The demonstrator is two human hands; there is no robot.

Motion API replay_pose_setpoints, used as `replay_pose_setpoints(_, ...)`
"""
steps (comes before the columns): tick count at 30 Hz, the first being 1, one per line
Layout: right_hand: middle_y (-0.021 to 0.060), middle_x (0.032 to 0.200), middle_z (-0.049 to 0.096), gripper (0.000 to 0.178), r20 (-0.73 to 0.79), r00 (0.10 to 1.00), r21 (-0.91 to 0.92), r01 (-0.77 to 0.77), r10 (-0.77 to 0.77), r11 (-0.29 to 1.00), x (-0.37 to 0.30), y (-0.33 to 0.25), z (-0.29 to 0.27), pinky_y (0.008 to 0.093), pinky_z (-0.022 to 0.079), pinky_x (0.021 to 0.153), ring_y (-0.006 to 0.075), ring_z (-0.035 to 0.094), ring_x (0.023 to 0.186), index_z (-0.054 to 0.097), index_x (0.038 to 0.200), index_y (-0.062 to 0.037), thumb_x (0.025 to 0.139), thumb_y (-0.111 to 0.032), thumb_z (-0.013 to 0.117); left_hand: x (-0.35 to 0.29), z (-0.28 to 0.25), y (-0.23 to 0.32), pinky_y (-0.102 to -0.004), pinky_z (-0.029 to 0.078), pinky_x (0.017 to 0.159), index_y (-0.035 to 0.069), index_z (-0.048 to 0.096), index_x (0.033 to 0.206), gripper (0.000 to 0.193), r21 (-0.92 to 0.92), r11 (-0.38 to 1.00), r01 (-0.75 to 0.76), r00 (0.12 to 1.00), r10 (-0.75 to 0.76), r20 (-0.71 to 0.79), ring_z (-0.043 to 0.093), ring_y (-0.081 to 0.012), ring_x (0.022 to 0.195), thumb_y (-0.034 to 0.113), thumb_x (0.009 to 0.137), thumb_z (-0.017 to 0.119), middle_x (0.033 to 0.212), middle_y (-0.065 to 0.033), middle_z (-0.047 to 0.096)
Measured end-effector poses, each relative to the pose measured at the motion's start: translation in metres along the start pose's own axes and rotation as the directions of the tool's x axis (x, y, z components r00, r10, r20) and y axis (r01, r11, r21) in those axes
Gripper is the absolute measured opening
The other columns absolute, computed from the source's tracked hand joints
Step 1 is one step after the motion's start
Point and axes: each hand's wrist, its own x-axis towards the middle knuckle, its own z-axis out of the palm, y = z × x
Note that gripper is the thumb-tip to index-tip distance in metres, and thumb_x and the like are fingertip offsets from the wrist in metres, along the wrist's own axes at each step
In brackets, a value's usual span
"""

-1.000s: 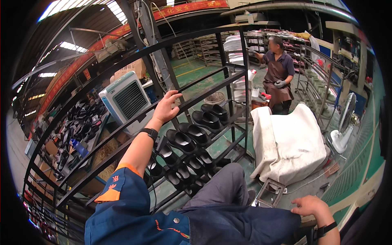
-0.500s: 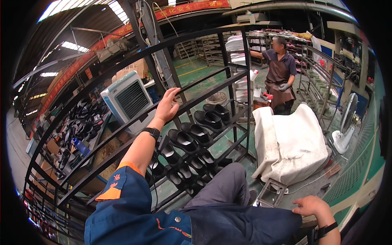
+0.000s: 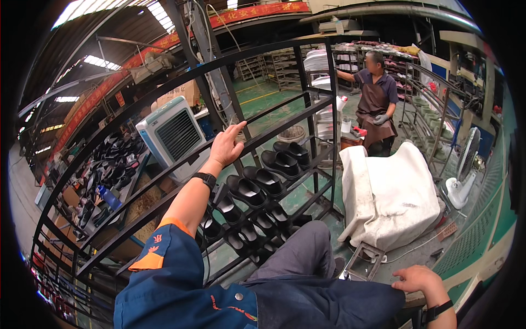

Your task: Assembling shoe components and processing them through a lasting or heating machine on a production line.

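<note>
My left hand [image 3: 226, 148] is stretched out over the top bars of a black metal rack [image 3: 331, 77]. Its index finger points forward to the right, the thumb stands apart, and nothing is held; whether the palm rests on a bar is hard to tell. Below the bars, several black shoes [image 3: 279, 163] stand in rows on the rack's tiers. At the lower right, my right hand [image 3: 417, 278] lies empty by my knee with loosely bent fingers, its fingertips close to the dark trouser cloth.
A bulky thing under a white cloth [image 3: 392, 192] stands right of the rack, with a metal frame [image 3: 364, 262] before it. Beyond are a white fan [image 3: 463, 170] and an aproned co-worker [image 3: 375, 98] touching a white stack. An air cooler [image 3: 172, 131] stands behind the rack.
My left hand has dipped slightly, and its index finger now reaches out straighter to the right. My right hand stays in place. The co-worker has hardly moved.
</note>
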Motion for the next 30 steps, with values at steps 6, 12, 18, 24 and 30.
replay_pose_setpoints(6,0.0183,0.125,0.069,0.062,0.001,1.000,0.010,0.007,-0.007,1.000,0.004,0.005,0.003,0.0448,0.047,0.105,0.0363,0.061,0.123,0.060,0.140,-0.0163,0.091,-0.054,0.058,0.001,0.006,0.002,-0.0450,0.041,0.103,0.011,0.051,0.145,0.072,0.213,0.954,-0.209,0.938,0.257,-0.232,0.062,-0.0335,0.104,0.026,0.075,0.059,0.120,-0.0117,0.065)
replay_pose_setpoints(12,0.0190,0.124,0.069,0.061,-0.007,1.000,0.007,0.009,-0.009,1.000,0.003,0.005,0.004,0.0451,0.048,0.104,0.0368,0.062,0.121,0.061,0.139,-0.0160,0.091,-0.054,0.058,0.002,0.004,-0.001,-0.0451,0.036,0.109,0.009,0.054,0.140,0.064,0.199,0.971,-0.131,0.989,0.141,-0.035,0.061,-0.0294,0.102,0.027,0.078,0.060,0.102,-0.0096,0.069)
replay_pose_setpoints(18,0.0193,0.124,0.069,0.061,-0.015,1.000,-0.016,0.017,-0.017,1.000,0.004,0.004,0.004,0.0451,0.048,0.104,0.0370,0.062,0.121,0.061,0.139,-0.0160,0.091,-0.054,0.058,0.003,0.005,-0.004,-0.0452,0.035,0.110,0.010,0.063,0.127,0.052,0.231,0.959,-0.167,0.976,0.193,-0.098,0.061,-0.0284,0.109,0.028,0.078,0.063,0.102,-0.0095,0.069)
replay_pose_setpoints(24,0.0193,0.125,0.069,0.061,-0.014,1.000,0.008,0.011,-0.011,1.000,0.002,0.002,0.002,0.0450,0.048,0.105,0.0369,0.062,0.121,0.062,0.138,-0.0164,0.091,-0.055,0.058,0.004,0.015,-0.016,-0.0459,0.034,0.114,0.011,0.064,0.125,0.052,0.287,0.931,-0.227,0.966,0.252,-0.055,0.054,-0.0287,0.128,0.030,0.077,0.065,0.124,-0.0086,0.067)
replay_pose_setpoints(30,0.0193,0.125,0.069,0.062,-0.016,1.000,0.010,0.014,-0.014,1.000,0.006,0.009,0.007,0.0448,0.047,0.105,0.0369,0.062,0.122,0.062,0.138,-0.0157,0.090,-0.055,0.059,0.004,0.013,-0.006,-0.0460,0.033,0.116,0.012,0.051,0.143,0.071,0.209,0.966,-0.151,0.987,0.159,-0.021,0.048,-0.0325,0.135,0.025,0.075,0.064,0.142,-0.0123,0.055)
